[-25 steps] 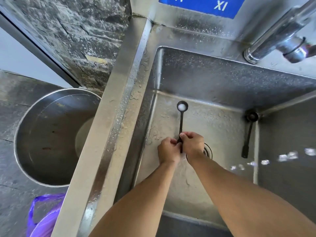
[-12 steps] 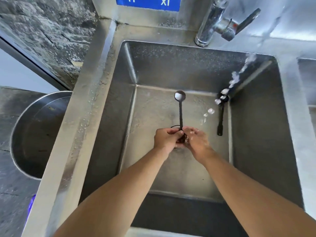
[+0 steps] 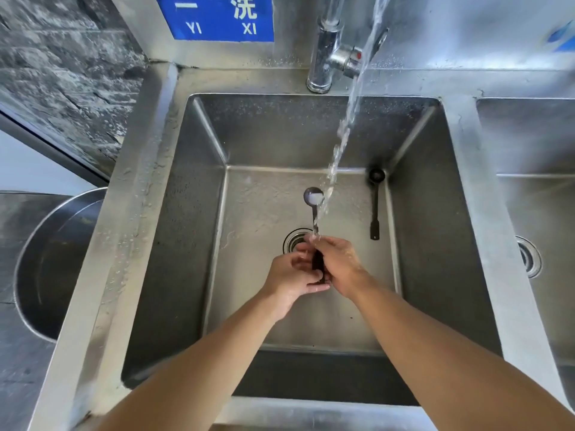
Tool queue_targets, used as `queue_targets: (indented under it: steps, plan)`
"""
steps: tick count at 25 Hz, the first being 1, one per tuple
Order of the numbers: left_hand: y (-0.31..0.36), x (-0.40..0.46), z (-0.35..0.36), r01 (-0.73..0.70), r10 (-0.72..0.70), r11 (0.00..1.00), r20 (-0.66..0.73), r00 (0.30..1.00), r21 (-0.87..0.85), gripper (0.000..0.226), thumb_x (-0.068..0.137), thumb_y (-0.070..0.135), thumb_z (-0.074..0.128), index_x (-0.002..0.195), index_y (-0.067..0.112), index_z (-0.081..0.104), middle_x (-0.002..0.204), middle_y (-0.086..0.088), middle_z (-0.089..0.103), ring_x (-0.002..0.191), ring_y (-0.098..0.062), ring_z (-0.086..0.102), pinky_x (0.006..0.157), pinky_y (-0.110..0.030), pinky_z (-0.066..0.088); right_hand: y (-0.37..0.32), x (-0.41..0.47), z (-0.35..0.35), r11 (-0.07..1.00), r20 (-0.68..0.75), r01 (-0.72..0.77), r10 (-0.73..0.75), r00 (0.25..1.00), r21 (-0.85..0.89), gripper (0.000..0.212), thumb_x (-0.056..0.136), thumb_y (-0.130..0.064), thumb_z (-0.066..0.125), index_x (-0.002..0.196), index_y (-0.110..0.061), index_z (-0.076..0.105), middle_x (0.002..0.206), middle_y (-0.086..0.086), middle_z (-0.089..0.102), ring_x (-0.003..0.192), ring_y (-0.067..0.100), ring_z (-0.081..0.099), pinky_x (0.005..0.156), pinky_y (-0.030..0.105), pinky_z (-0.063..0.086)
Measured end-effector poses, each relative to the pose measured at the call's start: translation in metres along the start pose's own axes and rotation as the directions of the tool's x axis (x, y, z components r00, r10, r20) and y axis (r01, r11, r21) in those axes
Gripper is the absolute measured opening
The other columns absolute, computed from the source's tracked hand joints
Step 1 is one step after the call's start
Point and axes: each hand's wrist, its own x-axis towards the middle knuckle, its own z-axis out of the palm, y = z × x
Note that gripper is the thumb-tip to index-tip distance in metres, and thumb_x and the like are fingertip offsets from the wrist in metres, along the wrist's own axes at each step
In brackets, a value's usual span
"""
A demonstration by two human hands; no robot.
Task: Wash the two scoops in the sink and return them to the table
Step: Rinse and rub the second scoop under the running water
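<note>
A long dark scoop (image 3: pixel 313 197) points away from me over the steel sink (image 3: pixel 199 231), its small round bowl holding water. My left hand (image 3: pixel 292 275) and my right hand (image 3: pixel 339 265) are both closed around its handle above the drain (image 3: pixel 294 239). A stream of water (image 3: pixel 342 138) falls from the tap and lands on the scoop's stem and my right fingers. The second dark scoop (image 3: pixel 375 206) lies on the sink floor at the right wall, bowl toward the back, apart from my hands.
The chrome tap (image 3: pixel 326 48) stands at the back rim. A blue sign (image 3: pixel 214 17) hangs on the splashback. A second basin (image 3: pixel 535 213) adjoins on the right. A large steel pot (image 3: pixel 53 262) sits on the floor to the left, beside a dark stone wall.
The view has swung right and up, bringing the tap into sight. The water stream now lands on the held scoop instead of falling to its right. Both hands have stayed on the handle.
</note>
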Motion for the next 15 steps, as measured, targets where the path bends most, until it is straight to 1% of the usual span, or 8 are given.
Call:
queue_targets:
  steps: [3,5,7,9,11,13,15]
  plan:
    - [-0.011,-0.009,0.001,0.002,-0.002,1.0,-0.004,1.0,-0.005,0.025,0.082,-0.021,0.065,0.104,-0.01,0.068,0.092,-0.027,0.071,0.081,-0.033,0.076,0.073,-0.04,0.064,0.008,-0.003,0.001,0.999,-0.042,0.007,-0.005,0.999,0.033,0.024,0.097,-0.023,0.064,0.092,-0.004,0.077,0.093,0.015,0.08,0.08,0.031,0.077,0.076,0.045,0.064]
    - [-0.019,-0.013,0.002,0.009,-0.009,1.0,-0.013,1.0,0.023,0.015,0.084,-0.014,0.068,0.097,-0.007,0.07,0.086,-0.025,0.074,0.077,-0.034,0.077,0.067,-0.036,0.064,0.012,-0.006,0.0,0.999,-0.038,0.013,-0.011,0.999,0.044,0.025,0.099,-0.022,0.062,0.096,-0.002,0.076,0.091,0.017,0.08,0.08,0.03,0.078,0.073,0.042,0.065]
    - [-0.026,-0.015,0.001,0.015,-0.014,0.997,-0.017,1.0,0.076,0.003,0.088,-0.003,0.07,0.089,-0.002,0.072,0.082,-0.024,0.076,0.072,-0.034,0.077,0.061,-0.035,0.063,0.015,-0.01,-0.002,0.999,-0.005,0.01,-0.01,1.0,0.04,0.025,0.1,-0.02,0.06,0.101,0.0,0.074,0.091,0.017,0.079,0.082,0.029,0.078,0.072,0.039,0.065]
    - [-0.028,-0.014,-0.003,0.045,-0.037,0.988,-0.053,0.998,0.147,0.012,0.092,0.008,0.067,0.085,0.0,0.073,0.079,-0.023,0.076,0.065,-0.033,0.075,0.058,-0.039,0.063,0.017,-0.014,-0.003,0.999,0.032,0.015,-0.016,0.999,0.051,0.023,0.101,-0.017,0.058,0.105,0.001,0.073,0.091,0.017,0.08,0.082,0.027,0.078,0.071,0.036,0.065]
    - [-0.026,-0.012,-0.006,0.076,-0.039,0.966,-0.154,0.987,0.247,0.019,0.087,0.015,0.063,0.077,0.003,0.074,0.069,-0.02,0.075,0.056,-0.03,0.071,0.056,-0.043,0.063,0.016,-0.018,-0.005,0.998,0.063,0.025,-0.029,0.998,0.064,0.022,0.102,-0.014,0.056,0.107,0.002,0.071,0.089,0.017,0.08,0.078,0.024,0.078,0.066,0.031,0.064]
    - [-0.021,-0.009,-0.009,0.094,0.011,0.938,-0.301,0.954,0.334,0.022,0.078,0.023,0.06,0.069,0.005,0.07,0.059,-0.014,0.071,0.048,-0.027,0.066,0.055,-0.046,0.061,0.014,-0.022,-0.008,0.998,0.084,0.031,-0.035,0.996,0.054,0.022,0.103,-0.013,0.054,0.108,0.001,0.07,0.085,0.015,0.079,0.072,0.022,0.077,0.059,0.027,0.062]
    - [-0.017,-0.006,-0.01,0.097,0.048,0.934,-0.392,0.919,0.344,0.026,0.077,0.027,0.057,0.073,0.005,0.069,0.059,-0.013,0.07,0.046,-0.026,0.062,0.054,-0.043,0.06,0.01,-0.027,-0.012,1.0,0.104,0.019,-0.021,0.994,0.02,0.022,0.104,-0.011,0.052,0.108,0.001,0.07,0.084,0.015,0.079,0.066,0.02,0.074,0.049,0.027,0.057]
